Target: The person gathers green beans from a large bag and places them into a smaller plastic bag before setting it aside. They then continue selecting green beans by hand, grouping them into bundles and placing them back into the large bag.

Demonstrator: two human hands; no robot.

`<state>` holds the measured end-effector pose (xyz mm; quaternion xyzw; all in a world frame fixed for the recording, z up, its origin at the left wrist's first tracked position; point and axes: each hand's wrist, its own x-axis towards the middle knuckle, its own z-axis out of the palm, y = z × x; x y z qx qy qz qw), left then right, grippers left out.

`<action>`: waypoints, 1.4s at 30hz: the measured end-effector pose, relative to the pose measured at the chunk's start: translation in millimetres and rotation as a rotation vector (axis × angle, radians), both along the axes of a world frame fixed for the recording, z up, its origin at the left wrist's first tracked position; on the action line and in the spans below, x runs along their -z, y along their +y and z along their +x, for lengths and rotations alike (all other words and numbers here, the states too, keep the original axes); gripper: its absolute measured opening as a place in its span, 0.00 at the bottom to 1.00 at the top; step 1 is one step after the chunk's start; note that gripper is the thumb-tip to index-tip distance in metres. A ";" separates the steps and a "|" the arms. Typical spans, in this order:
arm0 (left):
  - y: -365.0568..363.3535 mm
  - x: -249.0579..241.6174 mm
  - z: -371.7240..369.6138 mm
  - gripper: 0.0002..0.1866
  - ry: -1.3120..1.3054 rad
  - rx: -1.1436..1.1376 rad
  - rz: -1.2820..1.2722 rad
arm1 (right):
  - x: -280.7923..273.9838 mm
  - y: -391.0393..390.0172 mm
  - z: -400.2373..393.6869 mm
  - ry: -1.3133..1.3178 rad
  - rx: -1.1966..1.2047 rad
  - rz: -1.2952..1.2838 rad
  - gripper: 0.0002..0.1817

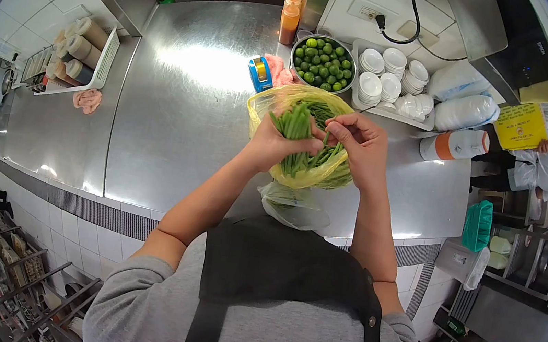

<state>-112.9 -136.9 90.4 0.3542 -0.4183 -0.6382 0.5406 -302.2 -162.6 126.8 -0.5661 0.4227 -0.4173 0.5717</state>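
Observation:
A yellow plastic bag (260,105) stands open on the steel counter in front of me, filled with long green beans (337,177). Over its mouth, my left hand (272,144) is wrapped round a bunch of green beans (296,121), their ends pointing away from me. My right hand (366,146) is closed beside it, thumb and fingertips pinched together at what looks like a single green bean; the fingers partly hide it. A whitish translucent plastic bag (293,207) lies between the yellow bag and my apron.
Behind the bag stand a metal bowl of limes (295,58), a blue tape dispenser (259,74), a pink cloth (278,68) and sauce bottles (289,24). To the right are a tray of small white dishes (370,87) and a white-orange container (454,145). Far right, a person holds a yellow sign (524,126).

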 end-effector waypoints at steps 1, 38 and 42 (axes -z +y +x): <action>0.6 -3.9 0.6 0.10 -0.112 0.027 -0.089 | 1.8 -0.3 0.4 0.000 -0.001 -0.001 0.02; -18.4 28.4 33.1 0.16 0.705 -0.111 0.539 | 30.9 -7.2 -6.1 0.314 0.001 -0.004 0.08; -18.0 22.6 29.4 0.18 0.701 -0.143 0.514 | 36.3 -2.6 5.9 0.644 -0.104 -0.336 0.03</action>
